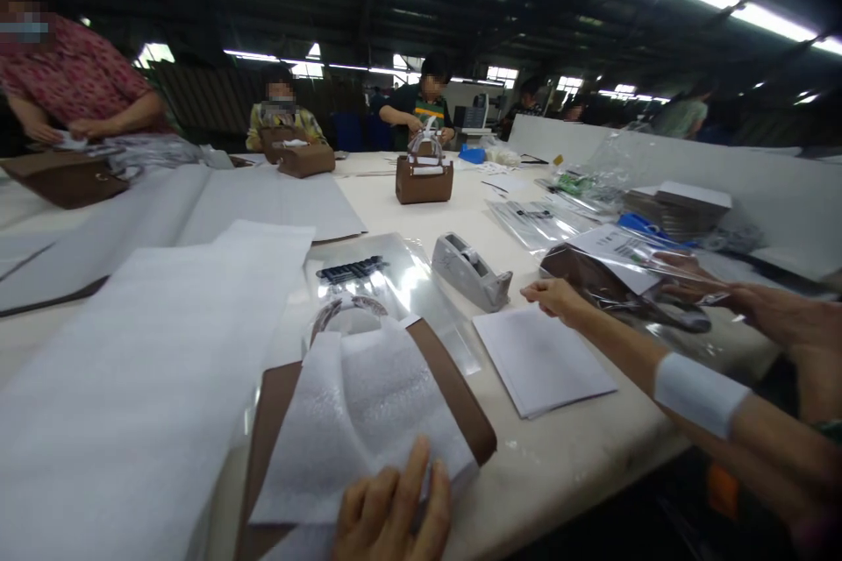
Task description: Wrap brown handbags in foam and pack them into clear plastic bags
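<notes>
A brown handbag (453, 386) lies at the front of the table, with white foam sheet (368, 394) over its front and wrapped handles above. My left hand (398, 508) rests on the foam's lower part, its fingers somewhat apart. From the right, my right hand (553, 296) reaches over the top edge of a stack of white paper (543, 359). Its fingers are pressed together; what they hold, if anything, is too small to tell. Just left of it stands a grey tape dispenser (470, 272). A clear plastic bag (421, 280) lies flat behind the handbag.
Large white foam sheets (164, 351) cover the left side. At right, a co-worker's hands (769, 311) handle a plastic-wrapped brown bag (579, 272). Across the table, people work on other brown bags (424, 184). A white partition (724, 166) runs along the right.
</notes>
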A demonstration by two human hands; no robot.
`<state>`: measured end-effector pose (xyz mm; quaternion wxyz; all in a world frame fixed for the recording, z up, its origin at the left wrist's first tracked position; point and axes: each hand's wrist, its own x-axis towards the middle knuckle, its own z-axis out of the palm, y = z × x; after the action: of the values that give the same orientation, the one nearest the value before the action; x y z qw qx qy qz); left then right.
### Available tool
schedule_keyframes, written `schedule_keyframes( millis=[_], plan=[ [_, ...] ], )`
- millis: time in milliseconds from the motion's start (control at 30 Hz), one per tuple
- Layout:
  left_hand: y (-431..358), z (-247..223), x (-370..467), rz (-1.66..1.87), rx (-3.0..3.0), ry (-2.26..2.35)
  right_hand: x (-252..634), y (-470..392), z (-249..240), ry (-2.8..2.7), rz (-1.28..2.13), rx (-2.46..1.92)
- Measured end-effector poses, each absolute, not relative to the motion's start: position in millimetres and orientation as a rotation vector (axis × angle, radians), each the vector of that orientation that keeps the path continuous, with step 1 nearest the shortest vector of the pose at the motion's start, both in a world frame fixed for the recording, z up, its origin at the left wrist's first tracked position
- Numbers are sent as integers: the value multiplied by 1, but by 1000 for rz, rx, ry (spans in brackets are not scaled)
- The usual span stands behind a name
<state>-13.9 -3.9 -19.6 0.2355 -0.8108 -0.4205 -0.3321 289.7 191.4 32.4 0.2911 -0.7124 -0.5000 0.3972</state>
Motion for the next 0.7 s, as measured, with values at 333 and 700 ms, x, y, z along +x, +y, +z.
schedule_keyframes(
  millis=[333, 700],
  plan=[
    [-17, -20, -9, -1021, -2299, -1274, 178, 53, 91, -1211, 2036, -1394],
    [-14, -7, -7, -852, -2324, -1289, 155, 33, 73, -1151, 1948, -1680]
  ],
)
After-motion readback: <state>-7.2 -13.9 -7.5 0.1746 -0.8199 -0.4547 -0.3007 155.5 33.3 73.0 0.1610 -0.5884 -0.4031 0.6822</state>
